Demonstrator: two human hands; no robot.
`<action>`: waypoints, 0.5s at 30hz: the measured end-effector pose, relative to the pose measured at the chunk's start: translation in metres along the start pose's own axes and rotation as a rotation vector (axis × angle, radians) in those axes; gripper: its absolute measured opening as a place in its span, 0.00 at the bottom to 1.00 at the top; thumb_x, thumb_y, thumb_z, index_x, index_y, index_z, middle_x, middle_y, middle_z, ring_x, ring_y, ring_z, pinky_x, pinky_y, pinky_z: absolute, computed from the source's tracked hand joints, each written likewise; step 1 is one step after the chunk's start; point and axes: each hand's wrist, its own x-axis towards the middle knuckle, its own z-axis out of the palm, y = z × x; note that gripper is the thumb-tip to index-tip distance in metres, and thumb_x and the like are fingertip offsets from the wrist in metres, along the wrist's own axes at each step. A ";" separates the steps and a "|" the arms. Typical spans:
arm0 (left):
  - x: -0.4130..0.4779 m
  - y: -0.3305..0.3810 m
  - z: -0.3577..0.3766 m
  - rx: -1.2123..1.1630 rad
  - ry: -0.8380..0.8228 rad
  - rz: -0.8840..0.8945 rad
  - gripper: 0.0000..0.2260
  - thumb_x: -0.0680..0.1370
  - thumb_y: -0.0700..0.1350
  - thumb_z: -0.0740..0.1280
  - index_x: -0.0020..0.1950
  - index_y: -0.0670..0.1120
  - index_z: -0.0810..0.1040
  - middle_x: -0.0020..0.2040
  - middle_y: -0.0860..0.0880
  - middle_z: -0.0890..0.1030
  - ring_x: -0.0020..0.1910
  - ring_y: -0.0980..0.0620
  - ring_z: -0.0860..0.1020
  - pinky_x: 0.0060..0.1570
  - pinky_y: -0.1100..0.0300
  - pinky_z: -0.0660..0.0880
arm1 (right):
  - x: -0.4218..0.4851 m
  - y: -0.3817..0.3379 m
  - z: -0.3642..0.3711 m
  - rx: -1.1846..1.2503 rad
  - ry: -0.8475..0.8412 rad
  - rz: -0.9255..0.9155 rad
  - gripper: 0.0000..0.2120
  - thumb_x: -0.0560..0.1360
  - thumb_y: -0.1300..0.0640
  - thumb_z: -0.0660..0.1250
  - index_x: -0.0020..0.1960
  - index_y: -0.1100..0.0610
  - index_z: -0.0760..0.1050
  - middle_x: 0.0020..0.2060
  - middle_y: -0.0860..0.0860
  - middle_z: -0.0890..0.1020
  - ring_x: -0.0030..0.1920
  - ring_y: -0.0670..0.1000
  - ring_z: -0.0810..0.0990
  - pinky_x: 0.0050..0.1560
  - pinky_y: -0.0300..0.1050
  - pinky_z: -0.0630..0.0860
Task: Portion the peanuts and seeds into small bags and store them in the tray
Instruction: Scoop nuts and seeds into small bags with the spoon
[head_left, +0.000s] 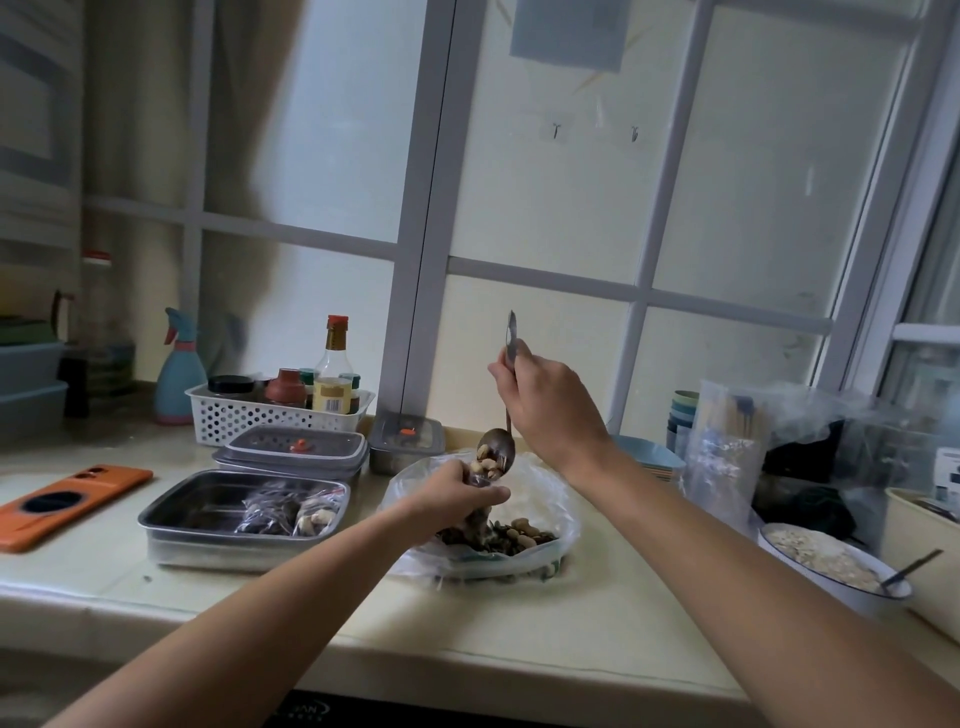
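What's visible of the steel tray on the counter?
The steel tray is rectangular, shiny, lidless, with rounded corners and a rolled rim. It sits flat on the pale counter, left of the nut pile. At its right end lie small clear bags, some of dark seeds, some of pale peanuts. The left hand and right hand are off it.

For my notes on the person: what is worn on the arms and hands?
Nothing that shows. The left forearm and the right forearm are bare up to the frame edge, with no sleeve in view. The left hand and the right hand wear no gloves. No watch, bracelet or ring is visible, though some fingers are partly hidden.
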 end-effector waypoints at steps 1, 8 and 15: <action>0.000 0.000 0.000 0.000 0.001 0.001 0.17 0.75 0.49 0.77 0.53 0.42 0.74 0.44 0.44 0.81 0.41 0.50 0.78 0.45 0.55 0.77 | -0.001 0.000 0.000 -0.018 0.006 -0.012 0.12 0.85 0.53 0.59 0.55 0.61 0.74 0.35 0.58 0.81 0.33 0.64 0.80 0.32 0.55 0.77; -0.005 0.004 0.001 -0.002 0.001 0.012 0.16 0.77 0.44 0.75 0.55 0.42 0.70 0.44 0.45 0.75 0.37 0.53 0.74 0.34 0.65 0.74 | -0.006 0.002 -0.002 -0.024 0.101 -0.050 0.19 0.85 0.47 0.54 0.53 0.61 0.74 0.33 0.54 0.78 0.29 0.59 0.77 0.28 0.53 0.76; -0.003 0.001 0.002 0.055 0.044 0.026 0.20 0.74 0.48 0.77 0.59 0.42 0.74 0.44 0.48 0.78 0.38 0.53 0.76 0.34 0.63 0.73 | -0.008 0.008 -0.002 0.096 -0.004 -0.065 0.18 0.84 0.45 0.55 0.54 0.59 0.74 0.33 0.50 0.76 0.32 0.59 0.77 0.34 0.56 0.77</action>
